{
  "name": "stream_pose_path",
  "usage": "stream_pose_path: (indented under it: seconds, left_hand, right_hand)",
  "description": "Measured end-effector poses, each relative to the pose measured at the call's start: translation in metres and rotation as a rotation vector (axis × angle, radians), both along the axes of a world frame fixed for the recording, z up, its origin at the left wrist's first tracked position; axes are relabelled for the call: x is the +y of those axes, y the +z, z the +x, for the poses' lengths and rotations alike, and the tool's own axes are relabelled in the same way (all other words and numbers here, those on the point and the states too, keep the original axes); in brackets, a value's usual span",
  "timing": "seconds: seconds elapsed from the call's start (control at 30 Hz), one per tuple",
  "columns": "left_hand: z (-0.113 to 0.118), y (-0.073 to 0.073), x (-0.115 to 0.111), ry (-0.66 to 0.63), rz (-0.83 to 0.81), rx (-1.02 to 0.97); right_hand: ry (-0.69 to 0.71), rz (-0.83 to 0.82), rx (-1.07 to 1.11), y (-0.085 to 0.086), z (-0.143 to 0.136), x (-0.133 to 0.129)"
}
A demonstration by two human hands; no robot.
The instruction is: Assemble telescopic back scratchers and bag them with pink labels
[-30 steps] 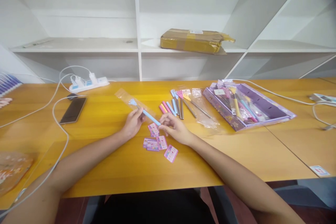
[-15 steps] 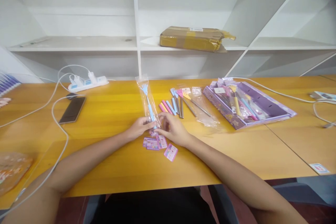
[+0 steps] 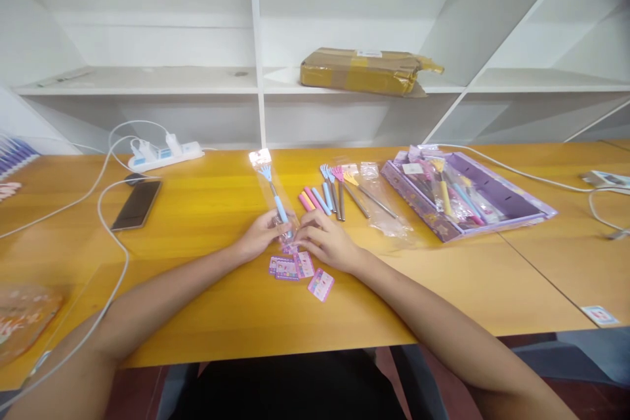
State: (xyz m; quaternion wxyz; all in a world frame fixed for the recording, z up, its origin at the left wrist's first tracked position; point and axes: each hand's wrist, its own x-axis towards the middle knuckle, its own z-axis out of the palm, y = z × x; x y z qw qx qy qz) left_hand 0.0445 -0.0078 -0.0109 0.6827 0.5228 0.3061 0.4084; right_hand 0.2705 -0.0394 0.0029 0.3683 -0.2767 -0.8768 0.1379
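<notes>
A blue hand-shaped scratcher (image 3: 279, 202) lies inside a clear plastic bag (image 3: 260, 157), tilted with its claw end away from me. My left hand (image 3: 263, 234) is closed round the bag and the handle's lower part. At the bag's near end, my right hand (image 3: 325, 236) has its fingers bent together against the plastic; what they pinch is too small to make out. Just below the hands lie several purple-pink cards (image 3: 320, 285). Beyond my right hand are loose coloured handles (image 3: 314, 198) and metal-rod scratcher heads (image 3: 338, 174) in blue, pink and yellow.
Clear bags (image 3: 381, 200) lie right of the rods. Further right, a purple box (image 3: 516, 210) holds bagged scratchers. A phone (image 3: 136, 205), a power strip (image 3: 167, 156) and white cables are on the left. A taped carton (image 3: 364, 71) sits on the shelf.
The bag's far end has tipped slightly left and its top flap shows more plainly. My right hand's fingers have curled in closer to the bag's near end.
</notes>
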Motion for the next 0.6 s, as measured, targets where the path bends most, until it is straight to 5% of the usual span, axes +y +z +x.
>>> stream_pose_path:
  seconds: [0.3, 0.6]
  left_hand:
    - [0.002, -0.004, -0.002, 0.004, -0.034, -0.072]
    - [0.001, 0.0, -0.004, -0.071, 0.119, 0.101]
  right_hand:
    - [-0.133, -0.243, 0.159, 0.003, -0.014, -0.005]
    - [-0.196, -0.429, 0.312, -0.005, -0.01, 0.001]
